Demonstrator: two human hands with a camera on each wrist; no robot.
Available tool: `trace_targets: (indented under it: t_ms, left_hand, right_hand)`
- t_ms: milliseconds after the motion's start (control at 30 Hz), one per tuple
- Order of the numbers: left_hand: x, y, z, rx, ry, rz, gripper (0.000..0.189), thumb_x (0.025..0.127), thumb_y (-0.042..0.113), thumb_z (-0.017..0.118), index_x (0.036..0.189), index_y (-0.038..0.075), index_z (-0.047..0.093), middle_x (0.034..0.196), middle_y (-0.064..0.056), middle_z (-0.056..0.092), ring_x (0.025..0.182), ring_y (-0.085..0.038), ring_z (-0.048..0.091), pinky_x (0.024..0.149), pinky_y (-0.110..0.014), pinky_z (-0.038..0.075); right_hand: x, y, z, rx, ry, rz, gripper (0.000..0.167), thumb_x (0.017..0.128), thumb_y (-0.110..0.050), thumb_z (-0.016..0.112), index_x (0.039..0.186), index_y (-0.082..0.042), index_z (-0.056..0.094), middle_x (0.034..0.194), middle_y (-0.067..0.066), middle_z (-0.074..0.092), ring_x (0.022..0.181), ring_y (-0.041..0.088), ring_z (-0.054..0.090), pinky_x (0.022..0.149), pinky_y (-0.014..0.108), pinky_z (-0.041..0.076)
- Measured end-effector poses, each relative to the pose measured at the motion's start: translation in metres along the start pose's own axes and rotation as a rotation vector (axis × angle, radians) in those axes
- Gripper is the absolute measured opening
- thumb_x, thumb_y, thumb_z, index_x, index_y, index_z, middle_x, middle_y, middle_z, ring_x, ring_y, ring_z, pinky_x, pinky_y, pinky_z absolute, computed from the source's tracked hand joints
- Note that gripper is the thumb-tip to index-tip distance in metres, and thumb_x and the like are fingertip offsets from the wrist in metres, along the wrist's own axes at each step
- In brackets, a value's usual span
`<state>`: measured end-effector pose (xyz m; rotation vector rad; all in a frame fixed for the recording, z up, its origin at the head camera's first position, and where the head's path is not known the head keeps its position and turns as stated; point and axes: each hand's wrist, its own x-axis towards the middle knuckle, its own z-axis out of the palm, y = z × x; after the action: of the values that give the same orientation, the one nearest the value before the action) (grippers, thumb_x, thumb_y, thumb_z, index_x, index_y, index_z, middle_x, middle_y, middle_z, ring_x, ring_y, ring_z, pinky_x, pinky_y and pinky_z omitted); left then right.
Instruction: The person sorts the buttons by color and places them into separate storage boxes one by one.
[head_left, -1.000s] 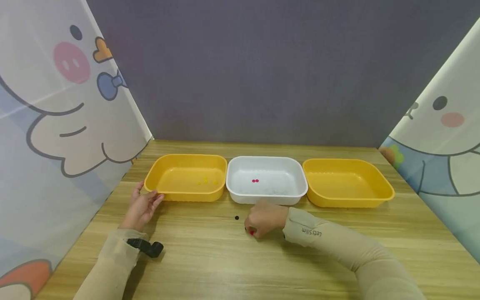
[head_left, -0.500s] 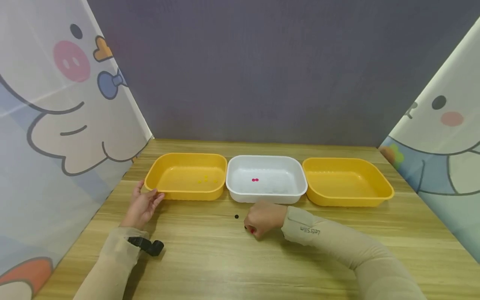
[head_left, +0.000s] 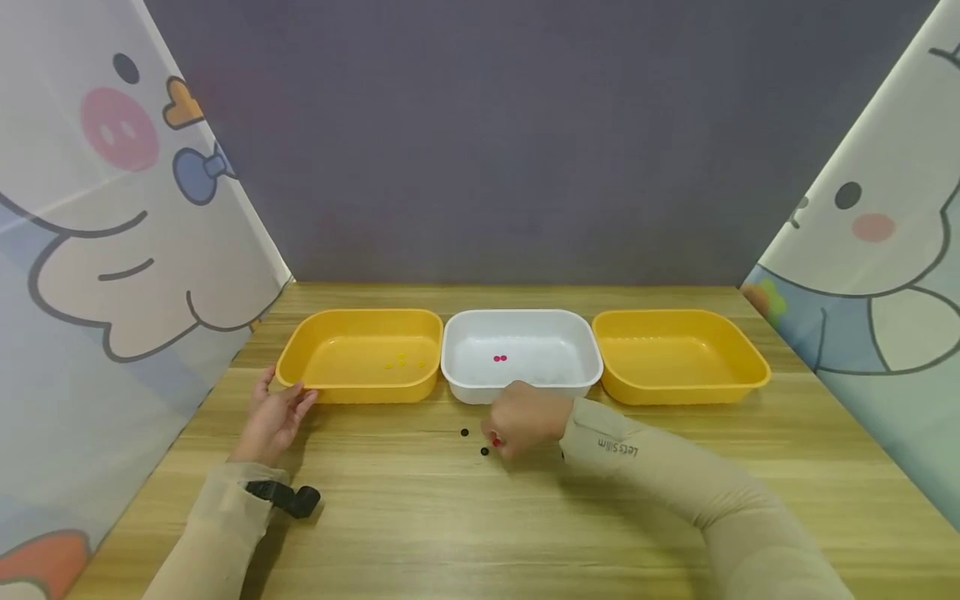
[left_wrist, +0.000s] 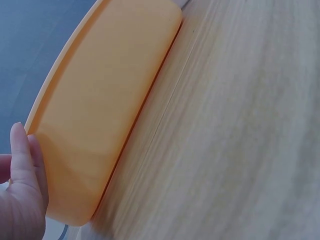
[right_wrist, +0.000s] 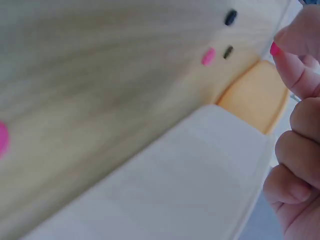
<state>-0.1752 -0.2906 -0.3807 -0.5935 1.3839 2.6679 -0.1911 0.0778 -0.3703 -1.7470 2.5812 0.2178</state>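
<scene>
The left hand (head_left: 273, 417) is resting at the near left corner of the left tray (head_left: 358, 395), its fingers lying fairly straight against the outside and loosely spread; it is lifting nothing. Beyond and to the right of that hand, four yellow discs (head_left: 401, 357) are lying on the left tray's floor.

Well to the right of the left hand, two black discs (head_left: 484, 451) are lying on the table (head_left: 390, 517). Both are sitting to the left of the right hand (head_left: 525, 417), one of them just beside its fingertips.

The right hand is closing thumb and forefinger on a pink disc (right_wrist: 275, 49), leaving no visible gap but the disc itself; the other fingers are curling into the palm. Near this grip, a loose pink disc (right_wrist: 208, 56) is lying beside a black one, and another pink patch (right_wrist: 2, 140) is showing, cut off at the edge of the right wrist view.

The white tray (head_left: 522, 391) is standing directly beyond the grip, its long axis running left to right across the person's front, with two pink discs (head_left: 500, 358) inside. The relation that seems to matter is this: the pinched disc is sitting outside the near long wall, and the right hand is much the nearer. Whether that hand is touching the wall cannot be told. Beyond and to the right of the grip, the right tray (head_left: 686, 395) is standing beside the white one.
</scene>
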Motion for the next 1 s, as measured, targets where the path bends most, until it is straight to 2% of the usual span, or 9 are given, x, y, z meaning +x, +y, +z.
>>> trace_targets:
  t_ms: [167, 367, 500, 833, 1000]
  left_hand:
    - [0.000, 0.000, -0.001, -0.001, -0.009, 0.005, 0.083, 0.099, -0.004, 0.037, 0.150, 0.040, -0.011, 0.117, -0.006, 0.033, 0.066, -0.012, 0.063, 0.070, -0.016, 0.056]
    - [0.002, 0.001, -0.002, -0.009, -0.019, 0.002, 0.082, 0.099, -0.004, 0.038, 0.150, 0.040, -0.009, 0.111, -0.005, 0.039, 0.067, -0.012, 0.063, 0.071, -0.016, 0.056]
    - [0.001, 0.001, -0.002, -0.002, -0.019, 0.005, 0.082, 0.099, -0.004, 0.039, 0.150, 0.040, -0.009, 0.107, -0.005, 0.042, 0.066, -0.012, 0.064, 0.070, -0.016, 0.056]
    - [-0.001, 0.000, -0.002, -0.011, -0.007, 0.005, 0.082, 0.099, -0.005, 0.037, 0.150, 0.041, -0.009, 0.118, -0.006, 0.033, 0.068, -0.011, 0.064, 0.071, -0.015, 0.056]
    - [0.000, -0.001, -0.003, 0.005, -0.028, 0.002, 0.083, 0.099, -0.005, 0.038, 0.150, 0.040, -0.011, 0.111, -0.006, 0.040, 0.068, -0.011, 0.064, 0.073, -0.015, 0.056]
  right_hand:
    - [0.002, 0.005, -0.013, -0.001, 0.036, 0.003, 0.015, 0.076, -0.022, 0.071, 0.065, -0.022, 0.060, 0.058, -0.015, 0.049, 0.051, 0.002, 0.039, 0.046, 0.018, 0.036]
    - [0.002, 0.012, -0.033, -0.017, 0.088, 0.028, 0.001, 0.076, -0.020, 0.069, 0.074, -0.020, 0.069, 0.064, -0.014, 0.061, 0.053, 0.003, 0.048, 0.052, 0.019, 0.046]
    - [0.003, 0.014, -0.042, -0.017, 0.106, 0.043, 0.003, 0.073, -0.021, 0.071, 0.076, -0.020, 0.069, 0.063, -0.012, 0.061, 0.052, 0.004, 0.046, 0.051, 0.022, 0.046]
    - [0.012, 0.020, -0.058, -0.040, 0.057, 0.059, 0.006, 0.075, -0.019, 0.072, 0.078, -0.019, 0.067, 0.062, -0.010, 0.058, 0.053, 0.006, 0.044, 0.053, 0.024, 0.047]
    - [0.012, 0.026, -0.056, -0.068, 0.055, 0.059, 0.006, 0.073, -0.018, 0.070, 0.074, -0.019, 0.064, 0.059, -0.010, 0.055, 0.050, 0.006, 0.041, 0.048, 0.024, 0.044]
